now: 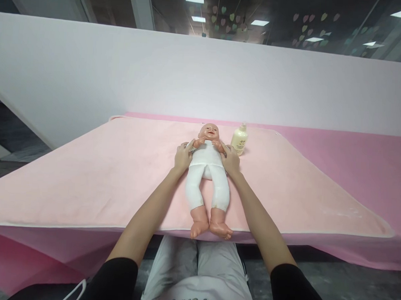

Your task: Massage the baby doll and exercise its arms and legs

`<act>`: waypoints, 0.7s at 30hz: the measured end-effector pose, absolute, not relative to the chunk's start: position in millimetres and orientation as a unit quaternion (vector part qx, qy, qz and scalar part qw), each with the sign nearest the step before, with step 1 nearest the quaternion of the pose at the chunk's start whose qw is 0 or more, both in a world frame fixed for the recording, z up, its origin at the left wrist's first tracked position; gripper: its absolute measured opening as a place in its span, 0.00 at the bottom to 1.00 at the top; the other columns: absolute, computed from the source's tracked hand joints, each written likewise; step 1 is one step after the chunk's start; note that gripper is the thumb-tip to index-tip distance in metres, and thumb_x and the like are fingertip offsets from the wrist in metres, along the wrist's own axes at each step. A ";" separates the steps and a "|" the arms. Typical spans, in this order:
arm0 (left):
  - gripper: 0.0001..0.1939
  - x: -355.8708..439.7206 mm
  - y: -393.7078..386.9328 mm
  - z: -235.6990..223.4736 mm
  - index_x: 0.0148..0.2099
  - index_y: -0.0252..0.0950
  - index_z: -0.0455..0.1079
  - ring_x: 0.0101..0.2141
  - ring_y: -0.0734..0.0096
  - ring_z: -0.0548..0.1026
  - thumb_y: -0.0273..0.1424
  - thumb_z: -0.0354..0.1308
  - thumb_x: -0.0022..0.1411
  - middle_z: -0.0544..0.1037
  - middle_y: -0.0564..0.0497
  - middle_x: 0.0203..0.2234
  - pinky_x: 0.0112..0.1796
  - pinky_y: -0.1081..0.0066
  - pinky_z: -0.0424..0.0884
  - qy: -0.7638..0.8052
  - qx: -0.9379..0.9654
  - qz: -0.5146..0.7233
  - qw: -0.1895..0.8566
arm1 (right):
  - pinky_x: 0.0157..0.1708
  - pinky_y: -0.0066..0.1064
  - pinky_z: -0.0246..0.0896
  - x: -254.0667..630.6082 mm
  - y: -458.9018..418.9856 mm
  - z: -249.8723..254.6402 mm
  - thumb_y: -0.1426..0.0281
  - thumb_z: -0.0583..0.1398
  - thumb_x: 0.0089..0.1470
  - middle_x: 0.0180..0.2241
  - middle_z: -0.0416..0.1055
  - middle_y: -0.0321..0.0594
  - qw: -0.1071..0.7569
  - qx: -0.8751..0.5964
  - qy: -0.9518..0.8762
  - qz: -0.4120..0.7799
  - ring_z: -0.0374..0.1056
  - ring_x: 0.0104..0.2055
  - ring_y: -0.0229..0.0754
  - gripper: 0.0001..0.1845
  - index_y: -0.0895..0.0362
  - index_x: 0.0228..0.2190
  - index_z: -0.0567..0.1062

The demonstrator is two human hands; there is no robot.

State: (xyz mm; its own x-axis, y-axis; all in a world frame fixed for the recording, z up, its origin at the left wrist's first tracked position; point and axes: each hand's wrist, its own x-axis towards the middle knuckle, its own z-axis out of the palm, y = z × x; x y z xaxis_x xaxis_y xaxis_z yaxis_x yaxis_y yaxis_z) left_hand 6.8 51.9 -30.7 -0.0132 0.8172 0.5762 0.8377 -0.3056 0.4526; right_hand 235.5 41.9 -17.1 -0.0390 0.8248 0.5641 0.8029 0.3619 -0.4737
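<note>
A baby doll with a white cloth body lies on its back, head away from me and feet at the near table edge. At its arm on the left side is my left hand, closed with thumb and fingers around the doll's small forearm. My right hand grips the other arm in the same way, its fingers partly hidden behind the doll. Just beyond my right hand stands a pale yellow pump bottle, upright and apart from the doll.
A peach-pink blanket with a light edge covers much of the table, over a darker pink cloth. Behind the table rises a white partition. My legs in light trousers are at the front edge.
</note>
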 end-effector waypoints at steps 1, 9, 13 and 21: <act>0.34 6.3 52.9 -31.6 0.65 0.41 0.63 0.52 0.53 0.68 0.19 0.48 0.57 0.70 0.41 0.52 0.54 0.55 0.67 -0.586 -0.700 -0.408 0.008 | 0.42 0.34 0.67 235.5 41.9 -16.9 0.73 0.53 0.57 0.47 0.69 0.44 0.407 -0.563 -0.719 0.018 0.66 0.48 0.47 0.30 0.50 0.61 0.66; 0.33 4.1 55.9 -35.9 0.64 0.39 0.65 0.53 0.52 0.68 0.20 0.49 0.56 0.71 0.40 0.52 0.54 0.52 0.67 -0.572 -0.689 -0.444 -0.015 | 0.51 0.37 0.65 235.1 46.2 -24.4 0.70 0.57 0.53 0.49 0.71 0.44 0.540 -0.541 -0.639 0.084 0.68 0.50 0.45 0.29 0.53 0.58 0.69; 0.34 2.2 58.5 -37.6 0.64 0.39 0.66 0.52 0.53 0.70 0.20 0.49 0.55 0.73 0.42 0.51 0.56 0.52 0.66 -0.556 -0.682 -0.474 -0.032 | 0.56 0.37 0.62 238.8 51.2 -29.8 0.66 0.57 0.54 0.56 0.68 0.48 0.705 -0.519 -0.467 0.126 0.66 0.56 0.44 0.33 0.60 0.60 0.64; 0.31 -3.9 68.9 -45.3 0.65 0.38 0.62 0.48 0.59 0.75 0.27 0.55 0.58 0.75 0.43 0.51 0.50 0.59 0.72 -0.523 -0.510 -0.645 -0.223 | 0.35 0.29 0.75 260.1 54.2 -18.9 0.66 0.50 0.58 0.64 0.58 0.47 0.773 -0.540 -0.157 0.293 0.66 0.57 0.42 0.29 0.54 0.61 0.59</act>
